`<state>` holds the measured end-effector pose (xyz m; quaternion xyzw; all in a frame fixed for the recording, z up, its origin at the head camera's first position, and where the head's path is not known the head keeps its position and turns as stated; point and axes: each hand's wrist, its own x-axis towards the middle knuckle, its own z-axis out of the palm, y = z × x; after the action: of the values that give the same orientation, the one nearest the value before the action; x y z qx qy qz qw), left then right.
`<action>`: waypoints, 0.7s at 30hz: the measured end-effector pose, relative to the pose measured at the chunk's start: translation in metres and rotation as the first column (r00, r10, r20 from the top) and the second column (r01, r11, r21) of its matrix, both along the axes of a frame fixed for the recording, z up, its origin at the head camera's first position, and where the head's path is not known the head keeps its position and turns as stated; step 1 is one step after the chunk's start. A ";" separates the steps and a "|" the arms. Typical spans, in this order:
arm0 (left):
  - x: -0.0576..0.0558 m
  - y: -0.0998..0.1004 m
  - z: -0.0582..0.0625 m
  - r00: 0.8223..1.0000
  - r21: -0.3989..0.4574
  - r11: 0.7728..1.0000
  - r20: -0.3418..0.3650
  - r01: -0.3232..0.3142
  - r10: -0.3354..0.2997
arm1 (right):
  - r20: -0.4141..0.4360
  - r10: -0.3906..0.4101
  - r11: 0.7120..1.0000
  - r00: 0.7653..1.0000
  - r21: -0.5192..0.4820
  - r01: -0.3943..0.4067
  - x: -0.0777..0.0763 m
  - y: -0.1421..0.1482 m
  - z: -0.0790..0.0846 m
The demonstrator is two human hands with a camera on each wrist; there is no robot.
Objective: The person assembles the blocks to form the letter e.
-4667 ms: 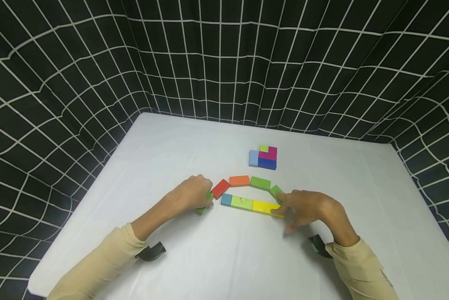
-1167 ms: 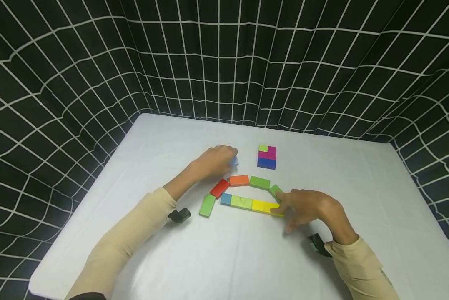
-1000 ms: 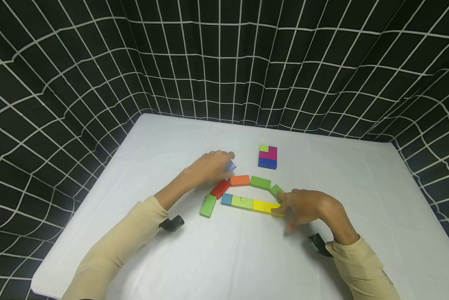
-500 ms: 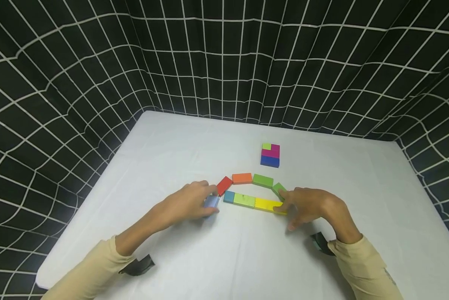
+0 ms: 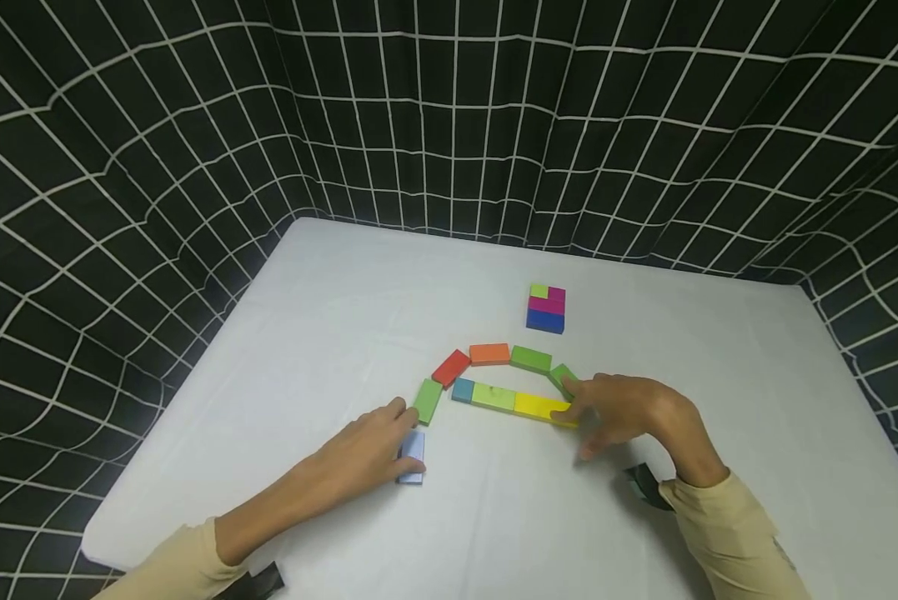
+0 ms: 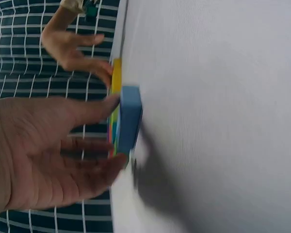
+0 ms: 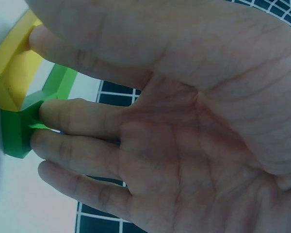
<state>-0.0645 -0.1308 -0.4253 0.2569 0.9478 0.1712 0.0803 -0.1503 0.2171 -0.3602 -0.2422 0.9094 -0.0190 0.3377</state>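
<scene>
My left hand (image 5: 366,454) pinches a light blue block (image 5: 414,447) between thumb and fingertips, at the near end of the left green block (image 5: 428,402). In the left wrist view the same blue block (image 6: 130,116) stands close over the tabletop, its shadow beside it. My right hand (image 5: 632,410) rests its fairly straight fingertips on the right end of the yellow block (image 5: 534,406) and on the slanted green block (image 5: 563,379). The right wrist view has one finger on the yellow block (image 7: 14,73) and others at a green block (image 7: 18,131).
A red block (image 5: 451,368), an orange block (image 5: 489,355) and another green block (image 5: 531,359) continue the arch. Beneath it, a teal block (image 5: 463,390) and a lime block (image 5: 494,397) line up with the yellow one. Farther back sit dark blue (image 5: 545,322), magenta (image 5: 546,306) and lime pieces.
My left hand let go of the left green block, took the light blue block from beside the back group, and carried it toward me to the arch's left end. The right hand has stayed put.
</scene>
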 end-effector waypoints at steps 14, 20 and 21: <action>-0.011 -0.025 -0.002 0.766 -0.308 0.850 -0.376 0.428 -0.522 | -0.003 -0.022 1.000 1.000 0.016 0.022 0.001 -0.002 0.000; -0.017 -0.022 -0.005 0.738 -0.323 0.855 -0.436 0.405 -0.515 | -0.014 -0.001 1.000 1.000 0.019 0.002 0.001 -0.003 0.000; -0.017 -0.023 -0.006 0.740 -0.320 0.857 -0.438 0.403 -0.511 | -0.014 -0.002 1.000 1.000 0.019 0.002 0.001 -0.004 0.000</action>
<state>-0.0816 -0.1533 -0.4309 0.5088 0.8539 -0.0258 -0.1066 -0.1496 0.2135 -0.3600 -0.2384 0.9121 -0.0090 0.3335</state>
